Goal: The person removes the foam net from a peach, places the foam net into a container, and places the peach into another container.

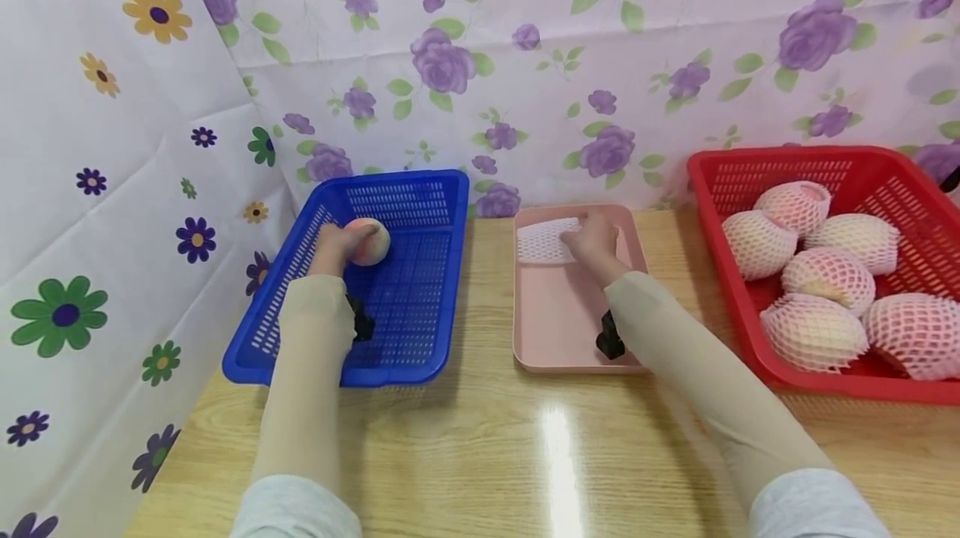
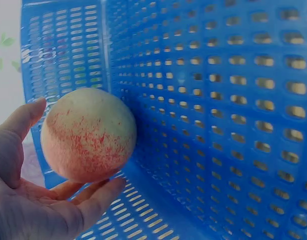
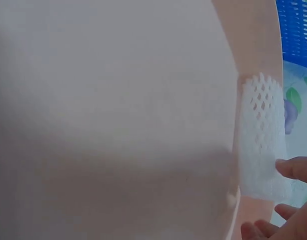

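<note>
My left hand [image 1: 333, 246] is inside the blue basket [image 1: 459, 271], near its back left. A bare peach [image 2: 88, 135], pale with red speckles, rests against its fingers [image 2: 101, 200]; the thumb stands apart from the fruit. My right hand [image 1: 596, 245] is over the back of the pink tray [image 1: 555, 321]. There, a flattened white foam net sleeve [image 1: 542, 241] lies along the tray's back edge. In the right wrist view the thumb tip is right at the sleeve [image 3: 263, 145], with the other fingers spread away from it.
A red basket [image 1: 723, 296] at the right holds several peaches in foam nets [image 1: 813, 330]. The tray stands between the two baskets on a wooden table [image 1: 480, 446]. Flowered cloth [image 1: 495, 38] hangs behind and at the left.
</note>
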The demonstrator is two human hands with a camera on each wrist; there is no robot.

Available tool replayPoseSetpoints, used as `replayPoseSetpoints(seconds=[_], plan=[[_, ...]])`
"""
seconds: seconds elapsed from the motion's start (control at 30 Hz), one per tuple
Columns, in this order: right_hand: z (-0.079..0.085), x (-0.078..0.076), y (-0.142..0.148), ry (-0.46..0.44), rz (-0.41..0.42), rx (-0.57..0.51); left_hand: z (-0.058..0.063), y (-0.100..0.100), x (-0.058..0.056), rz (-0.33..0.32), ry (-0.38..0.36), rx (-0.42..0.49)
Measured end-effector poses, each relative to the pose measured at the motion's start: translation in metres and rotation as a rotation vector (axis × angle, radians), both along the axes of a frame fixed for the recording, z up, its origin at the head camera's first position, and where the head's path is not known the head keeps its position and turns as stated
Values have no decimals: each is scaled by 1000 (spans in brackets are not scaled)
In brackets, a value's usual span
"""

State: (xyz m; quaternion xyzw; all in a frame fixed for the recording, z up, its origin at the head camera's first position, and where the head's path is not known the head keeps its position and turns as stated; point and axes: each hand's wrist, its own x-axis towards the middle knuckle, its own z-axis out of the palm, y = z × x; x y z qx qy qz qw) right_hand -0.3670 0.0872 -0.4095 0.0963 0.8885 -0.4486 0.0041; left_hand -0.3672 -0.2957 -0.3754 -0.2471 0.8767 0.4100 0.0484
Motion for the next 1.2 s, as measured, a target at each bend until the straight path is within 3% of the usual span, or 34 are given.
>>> replayPoseSetpoints(seconds=[0.07,0.23,0.4,0.6,0.73,1.03,1.2], plan=[[3,2,0,-1,3,2,14,8,13,5,-19,55],[9,5,4,-8,21,-1,30,15,25,-23,-9,90],[19,5,7,14,-4,-49,40,24,27,-34,1,124],[41,10,11,67,17,36,57,37,29,-55,3,94],[57,13,15,62,51,28,68,46,31,-84,23,103],[94,18,21,95,96,13,91,64,39,-134,103,161],[118,29,33,115,109,-20,97,91,45,-169,164,206]])
